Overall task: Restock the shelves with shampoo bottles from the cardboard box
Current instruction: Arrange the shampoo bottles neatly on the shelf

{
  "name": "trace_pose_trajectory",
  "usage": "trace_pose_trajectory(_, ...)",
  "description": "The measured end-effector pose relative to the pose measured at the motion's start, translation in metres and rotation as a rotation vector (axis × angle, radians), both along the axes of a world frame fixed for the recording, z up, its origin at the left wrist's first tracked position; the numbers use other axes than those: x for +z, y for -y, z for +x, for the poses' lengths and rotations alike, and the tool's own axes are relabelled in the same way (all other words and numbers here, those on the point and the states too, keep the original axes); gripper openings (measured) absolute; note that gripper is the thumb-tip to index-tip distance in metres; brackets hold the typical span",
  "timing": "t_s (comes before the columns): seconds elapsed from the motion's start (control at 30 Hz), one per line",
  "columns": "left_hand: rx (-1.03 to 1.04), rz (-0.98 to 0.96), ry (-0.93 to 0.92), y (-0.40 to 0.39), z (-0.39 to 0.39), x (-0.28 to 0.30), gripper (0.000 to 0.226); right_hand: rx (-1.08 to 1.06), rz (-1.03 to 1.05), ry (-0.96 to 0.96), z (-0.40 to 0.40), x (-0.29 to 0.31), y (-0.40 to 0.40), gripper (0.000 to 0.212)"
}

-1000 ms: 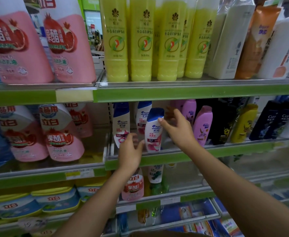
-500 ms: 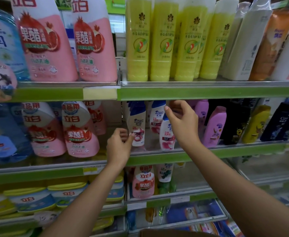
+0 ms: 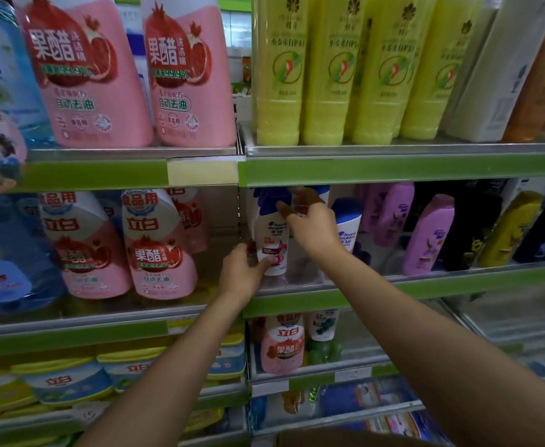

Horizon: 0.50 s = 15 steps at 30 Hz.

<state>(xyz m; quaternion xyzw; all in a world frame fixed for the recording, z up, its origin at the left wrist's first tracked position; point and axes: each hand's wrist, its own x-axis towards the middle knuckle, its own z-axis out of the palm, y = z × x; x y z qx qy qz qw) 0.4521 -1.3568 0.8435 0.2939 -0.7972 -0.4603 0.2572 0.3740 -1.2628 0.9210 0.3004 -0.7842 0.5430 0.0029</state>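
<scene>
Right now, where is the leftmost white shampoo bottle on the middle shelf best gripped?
Grip the white shampoo bottle round its narrow lower body, coming from the open shelf front. It stands upright, and the left hand already touches its base while the right hand crowds its blue cap.

— Where are the shampoo bottles?

— Mid-frame, on the middle shelf (image 3: 426, 282), just right of the shelf divider. The front bottle (image 3: 272, 240) is white with a blue cap and a pink-red label mark, standing roughly upright at the shelf's left end.

— Others?

— A second bottle (image 3: 347, 221), same white body and blue cap, stands just right of it, slightly further back. A third blue cap (image 3: 319, 190) shows behind, between them.

— The box?

— Only a brown cardboard edge (image 3: 345, 438) at bottom centre.
</scene>
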Motion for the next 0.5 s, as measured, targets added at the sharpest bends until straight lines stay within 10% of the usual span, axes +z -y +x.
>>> trace_pose_trajectory(0.5,-0.049,-0.046,0.043,0.0006,0.0013,-0.0069,0.018,0.028,-0.022,0.026,-0.0046,-0.008,-0.0031,0.024)
